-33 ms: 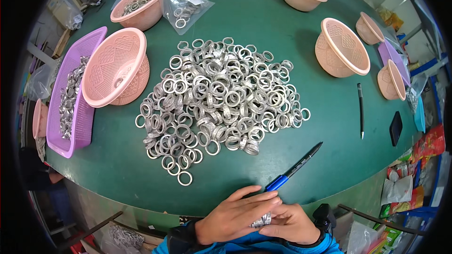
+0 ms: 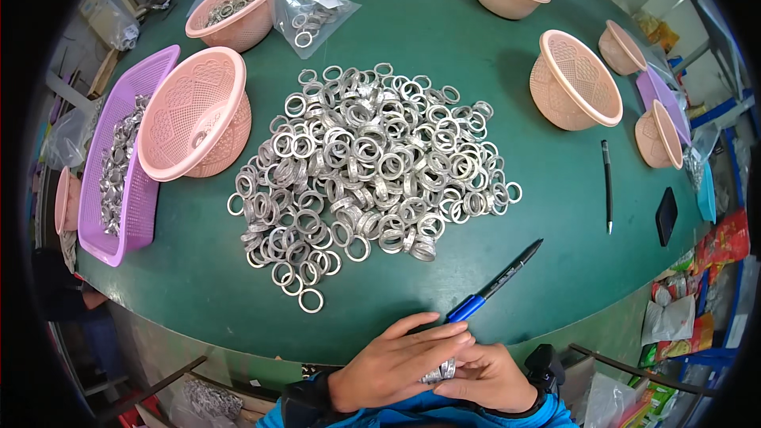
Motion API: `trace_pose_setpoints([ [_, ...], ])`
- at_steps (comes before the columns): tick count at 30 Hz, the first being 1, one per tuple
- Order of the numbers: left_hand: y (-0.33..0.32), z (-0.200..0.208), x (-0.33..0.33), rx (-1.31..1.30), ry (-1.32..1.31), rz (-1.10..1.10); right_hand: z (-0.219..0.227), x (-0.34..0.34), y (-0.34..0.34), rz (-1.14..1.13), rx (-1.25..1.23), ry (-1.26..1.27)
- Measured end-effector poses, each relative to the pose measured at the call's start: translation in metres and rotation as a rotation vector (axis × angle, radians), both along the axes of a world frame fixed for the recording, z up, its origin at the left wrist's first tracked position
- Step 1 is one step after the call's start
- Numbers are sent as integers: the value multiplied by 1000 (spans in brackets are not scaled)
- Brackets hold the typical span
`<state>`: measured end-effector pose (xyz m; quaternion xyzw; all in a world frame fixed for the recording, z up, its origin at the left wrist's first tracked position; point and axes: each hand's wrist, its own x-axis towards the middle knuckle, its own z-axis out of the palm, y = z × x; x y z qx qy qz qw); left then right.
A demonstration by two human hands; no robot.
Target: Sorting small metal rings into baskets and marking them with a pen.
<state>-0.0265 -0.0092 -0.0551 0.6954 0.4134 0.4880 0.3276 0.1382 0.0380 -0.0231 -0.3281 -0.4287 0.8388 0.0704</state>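
Note:
My left hand [image 2: 400, 366] and my right hand [image 2: 493, 380] meet at the near edge of the table. Both are closed around a small stack of silvery metal rings [image 2: 441, 371], partly covered by my fingers. Just beyond the fingertips, a black marker pen [image 2: 501, 279] with a blue lower end points away to the right. Its blue end reaches the fingers; whether they touch it I cannot tell. A broad heap of similar metal rings [image 2: 380, 162] covers the middle of the green table [image 2: 444, 40], with one ring [image 2: 311, 300] at its near edge.
At the left stand a purple basket [image 2: 141, 214] of metal parts, a pink basket [image 2: 194, 115] and a pink bowl [image 2: 246, 25] with rings beside a clear bag [image 2: 317, 12]. Rightward are more pink baskets [image 2: 572, 83], a black pen [image 2: 608, 186] and a dark phone-like object [image 2: 666, 216].

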Motion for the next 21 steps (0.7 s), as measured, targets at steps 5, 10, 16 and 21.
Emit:
trace_pose_setpoints([
  [5, 0, 1, -3, 22, 61, -11, -3, 0, 1, 33, 183, 34],
  [10, -2, 0, -2, 16, 96, -32, -7, 1, -4, 19, 211, 25],
  [16, 1, -2, 1, -56, 98, -7, -3, -6, -1, 26, 479, -25],
  [21, -1, -7, -1, -260, -80, -89, -14, -6, 4, 9, 731, 141],
])
